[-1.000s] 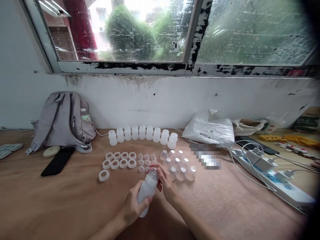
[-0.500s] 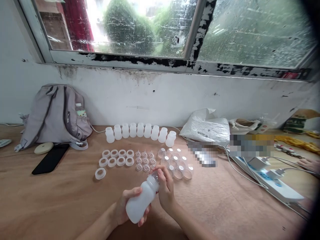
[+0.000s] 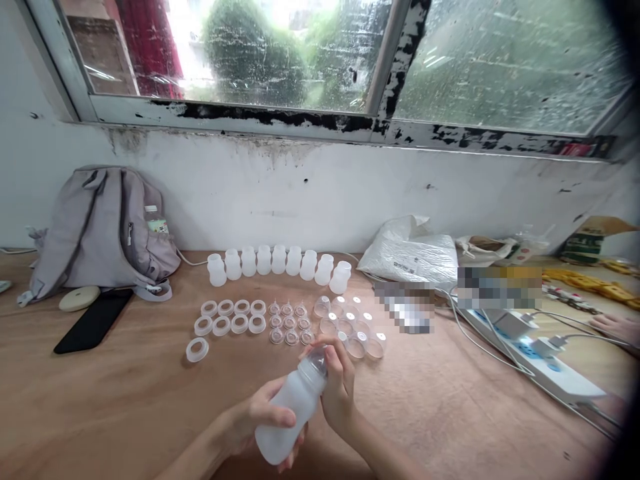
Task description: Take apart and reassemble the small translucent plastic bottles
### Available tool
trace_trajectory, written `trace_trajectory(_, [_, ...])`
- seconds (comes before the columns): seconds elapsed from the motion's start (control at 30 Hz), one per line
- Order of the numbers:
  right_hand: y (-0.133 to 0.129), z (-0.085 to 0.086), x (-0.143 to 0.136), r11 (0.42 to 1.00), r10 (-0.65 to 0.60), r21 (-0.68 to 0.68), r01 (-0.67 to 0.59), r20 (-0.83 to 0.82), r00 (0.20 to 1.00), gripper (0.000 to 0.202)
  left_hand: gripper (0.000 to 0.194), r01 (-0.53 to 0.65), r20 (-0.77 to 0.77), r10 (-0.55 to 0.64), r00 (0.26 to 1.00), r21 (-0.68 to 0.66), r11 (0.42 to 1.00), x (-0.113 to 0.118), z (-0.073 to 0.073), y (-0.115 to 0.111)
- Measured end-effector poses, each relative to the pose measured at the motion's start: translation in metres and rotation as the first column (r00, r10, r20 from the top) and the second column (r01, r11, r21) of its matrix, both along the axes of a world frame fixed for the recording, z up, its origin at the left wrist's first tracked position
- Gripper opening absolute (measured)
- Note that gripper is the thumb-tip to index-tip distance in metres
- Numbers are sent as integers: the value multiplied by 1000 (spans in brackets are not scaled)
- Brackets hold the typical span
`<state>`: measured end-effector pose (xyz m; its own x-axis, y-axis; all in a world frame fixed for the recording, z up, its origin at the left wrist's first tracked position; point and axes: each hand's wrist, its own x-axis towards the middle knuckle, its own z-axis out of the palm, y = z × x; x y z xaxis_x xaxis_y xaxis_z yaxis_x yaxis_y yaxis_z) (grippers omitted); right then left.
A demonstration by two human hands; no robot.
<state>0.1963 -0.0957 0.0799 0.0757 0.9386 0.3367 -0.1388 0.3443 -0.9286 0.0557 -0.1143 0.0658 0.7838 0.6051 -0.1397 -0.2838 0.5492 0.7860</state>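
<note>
A frosted white bottle (image 3: 290, 417) is tilted up to the right above the table's near edge. My left hand (image 3: 260, 413) wraps round its body, thumb across the front. At its top, the fingers of my right hand (image 3: 340, 380) grip a clear dome cap (image 3: 316, 360). Beyond the hands, several frosted bottles (image 3: 279, 259) stand in a curved row. Nearer lie several white rings (image 3: 221, 325), several clear nipples (image 3: 289, 322) in rows, and several clear caps (image 3: 356, 347). One ring (image 3: 197, 349) lies apart at the front left.
At the left are a grey backpack (image 3: 105, 227), a round beige object (image 3: 79, 298) and a black phone (image 3: 95, 321). A silver plastic package (image 3: 410, 257) lies by the wall. A power strip (image 3: 545, 367) with cables runs along the right, near another person's hand (image 3: 615, 327).
The bottle and both hands have moved slightly right and down. My left thumb now lies further across the bottle. The view has shifted slightly.
</note>
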Motion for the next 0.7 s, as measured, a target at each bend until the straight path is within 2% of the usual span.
trace_trajectory(0.07, [4, 1, 0, 1000, -13, -21, 14, 44, 999, 22, 55, -35, -128, 51, 990, 128, 991, 0, 4, 1])
trace_trajectory(0.13, [7, 1, 0, 999, -34, -36, 37, 79, 996, 21, 51, -101, -219, 174, 960, 307, 946, 0, 6, 2])
trace_trajectory(0.27, [12, -2, 0, 996, -74, -41, 81, 150, 986, 21, 49, -219, -305, 492, 816, 624, 750, 4, 6, 0])
trace_trajectory(0.37, [13, -4, 0, 993, -112, -17, 119, 219, 969, 22, 50, -215, -341, 633, 695, 742, 635, 3, 1, -3])
trace_trajectory(0.47, [13, -6, 0, 988, -145, -2, 151, 278, 950, 22, 48, -262, -272, 743, 612, 817, 515, 0, -5, -4])
trace_trajectory(0.57, [12, -6, -1, 983, -176, 2, 183, 300, 938, 22, 46, -342, -210, 773, 598, 805, 484, -2, -9, -2])
trace_trajectory(0.7, [15, -4, 0, 976, -208, -1, 219, 315, 926, 24, 48, -369, -188, 748, 637, 777, 510, -1, -2, 1])
